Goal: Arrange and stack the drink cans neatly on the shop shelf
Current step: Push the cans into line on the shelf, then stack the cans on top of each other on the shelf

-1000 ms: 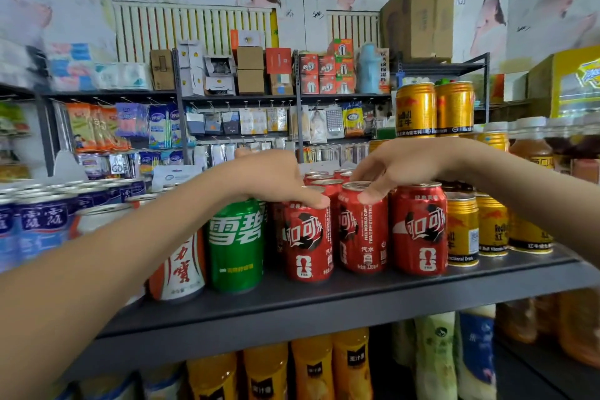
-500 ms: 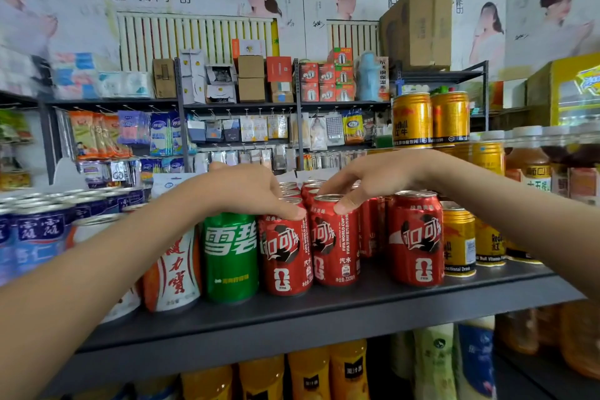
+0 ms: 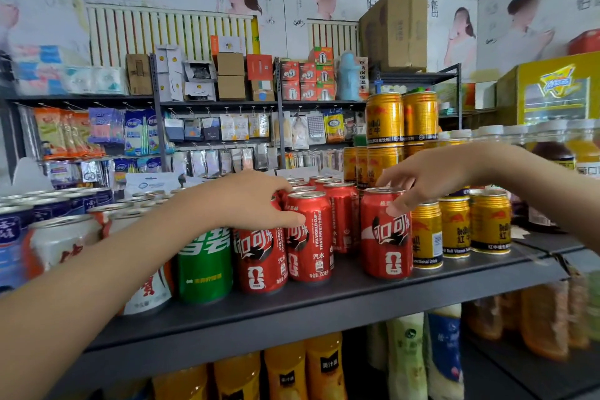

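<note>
Head view: the front row of red cola cans on the grey shelf [image 3: 324, 310] is being straightened. The left cola can [image 3: 259, 265] is gripped at its top by the curled fingers of the left hand [image 3: 250, 201], whose thumb is laid against the middle cola can [image 3: 311, 243]. The right cola can [image 3: 386, 237] is pinched at the rim by the right hand [image 3: 431, 175], thumb in front and fingers behind. A gap is left between the middle and right cans, so an upright slide leftward is probably called for next, with the label kept forward. "FIFA WORLD CUP" and "330" can be read on the middle can, and "Functional Drink" on the gold cans [image 3: 454, 227] just beside the right one; white Chinese characters are printed on the green can [image 3: 204, 269]
</note>
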